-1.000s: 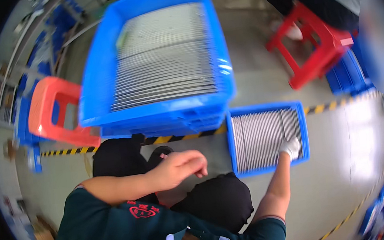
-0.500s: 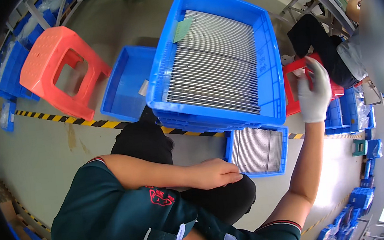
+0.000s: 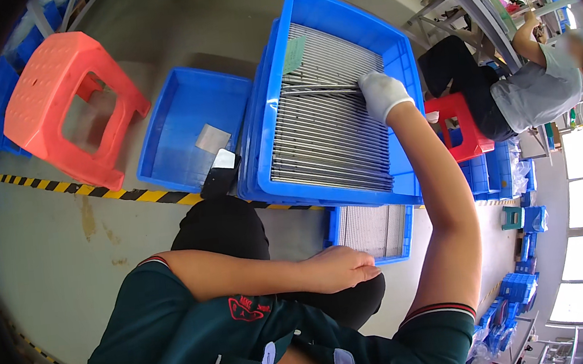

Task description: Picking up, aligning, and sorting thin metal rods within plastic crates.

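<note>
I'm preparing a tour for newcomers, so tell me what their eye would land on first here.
Probably the big blue bin at upper centre, packed with rows of thin, metallic-looking rods, with the white-gloved right hand on them at the right. Next would come the orange-red stool at upper left, and the yellow-and-black floor stripe running below it.

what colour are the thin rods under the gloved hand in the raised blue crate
Silvery grey; the thin rods show best in the head view.
</note>
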The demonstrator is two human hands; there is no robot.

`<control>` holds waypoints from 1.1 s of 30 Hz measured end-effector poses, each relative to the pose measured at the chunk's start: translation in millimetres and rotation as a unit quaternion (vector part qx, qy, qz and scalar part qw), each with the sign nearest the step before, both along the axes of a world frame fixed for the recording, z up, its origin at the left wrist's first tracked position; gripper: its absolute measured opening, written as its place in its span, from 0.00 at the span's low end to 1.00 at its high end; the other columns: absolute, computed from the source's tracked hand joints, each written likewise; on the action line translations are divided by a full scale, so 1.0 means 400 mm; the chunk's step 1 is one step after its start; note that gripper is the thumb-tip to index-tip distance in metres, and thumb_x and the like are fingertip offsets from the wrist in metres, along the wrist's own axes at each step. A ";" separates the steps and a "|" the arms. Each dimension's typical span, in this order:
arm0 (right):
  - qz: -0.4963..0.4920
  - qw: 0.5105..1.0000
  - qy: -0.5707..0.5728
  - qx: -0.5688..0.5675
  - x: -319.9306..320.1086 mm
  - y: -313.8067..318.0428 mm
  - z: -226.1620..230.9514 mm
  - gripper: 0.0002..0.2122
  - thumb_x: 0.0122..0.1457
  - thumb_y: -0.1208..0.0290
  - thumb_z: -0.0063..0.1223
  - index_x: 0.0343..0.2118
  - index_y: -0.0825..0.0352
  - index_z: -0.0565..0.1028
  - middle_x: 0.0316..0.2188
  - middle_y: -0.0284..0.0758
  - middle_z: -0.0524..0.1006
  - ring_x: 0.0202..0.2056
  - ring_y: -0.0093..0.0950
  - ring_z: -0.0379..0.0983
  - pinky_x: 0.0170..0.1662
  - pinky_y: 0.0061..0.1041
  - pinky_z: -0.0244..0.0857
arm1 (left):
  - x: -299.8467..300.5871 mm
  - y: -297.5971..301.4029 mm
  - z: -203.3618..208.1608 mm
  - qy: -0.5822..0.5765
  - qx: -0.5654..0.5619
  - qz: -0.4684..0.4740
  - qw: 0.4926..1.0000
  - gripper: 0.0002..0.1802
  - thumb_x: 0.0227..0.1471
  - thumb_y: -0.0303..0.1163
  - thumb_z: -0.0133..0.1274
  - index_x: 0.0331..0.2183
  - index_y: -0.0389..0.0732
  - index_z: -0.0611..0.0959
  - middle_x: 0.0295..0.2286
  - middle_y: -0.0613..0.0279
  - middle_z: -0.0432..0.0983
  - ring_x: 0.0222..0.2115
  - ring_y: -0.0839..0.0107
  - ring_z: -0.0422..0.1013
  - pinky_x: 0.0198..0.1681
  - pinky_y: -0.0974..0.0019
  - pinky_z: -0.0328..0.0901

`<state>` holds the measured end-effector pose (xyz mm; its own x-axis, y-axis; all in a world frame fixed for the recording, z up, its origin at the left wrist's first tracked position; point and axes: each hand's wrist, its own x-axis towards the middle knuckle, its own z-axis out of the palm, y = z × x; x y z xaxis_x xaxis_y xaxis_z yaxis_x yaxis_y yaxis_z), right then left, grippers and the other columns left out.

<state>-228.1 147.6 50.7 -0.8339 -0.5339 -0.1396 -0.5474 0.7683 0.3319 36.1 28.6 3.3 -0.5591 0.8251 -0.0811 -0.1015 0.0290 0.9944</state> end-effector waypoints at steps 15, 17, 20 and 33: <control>-0.120 0.992 -0.007 0.031 0.089 -0.031 0.094 0.08 0.51 0.75 0.43 0.33 0.67 0.72 0.30 0.45 0.77 0.35 0.41 0.75 0.39 0.36 0.68 | 0.005 0.005 -0.002 -0.017 0.013 0.000 1.000 0.18 0.57 0.45 0.43 0.29 0.41 0.77 0.18 0.65 0.72 0.21 0.71 0.68 0.28 0.67 0.62; -0.083 0.992 0.032 0.089 0.073 0.001 0.119 0.07 0.53 0.75 0.40 0.32 0.65 0.72 0.29 0.42 0.77 0.32 0.40 0.75 0.35 0.37 0.69 | 0.006 0.010 0.000 -0.010 0.030 -0.001 1.000 0.19 0.57 0.45 0.42 0.29 0.40 0.77 0.18 0.64 0.72 0.21 0.70 0.69 0.29 0.66 0.62; -0.029 0.983 0.086 0.157 0.087 0.005 0.221 0.07 0.53 0.71 0.42 0.29 0.63 0.74 0.24 0.41 0.77 0.30 0.39 0.75 0.31 0.37 0.68 | 0.006 0.015 -0.004 -0.007 0.044 0.011 0.999 0.18 0.57 0.44 0.43 0.26 0.41 0.77 0.17 0.66 0.71 0.20 0.72 0.68 0.28 0.68 0.62; 0.088 0.910 0.129 0.384 0.107 -0.075 0.319 0.07 0.50 0.70 0.47 0.26 0.62 0.78 0.25 0.36 0.79 0.30 0.34 0.77 0.30 0.35 0.68 | 0.005 0.009 0.004 0.084 0.053 0.072 0.992 0.18 0.57 0.43 0.43 0.29 0.37 0.78 0.20 0.58 0.74 0.24 0.64 0.72 0.31 0.63 0.64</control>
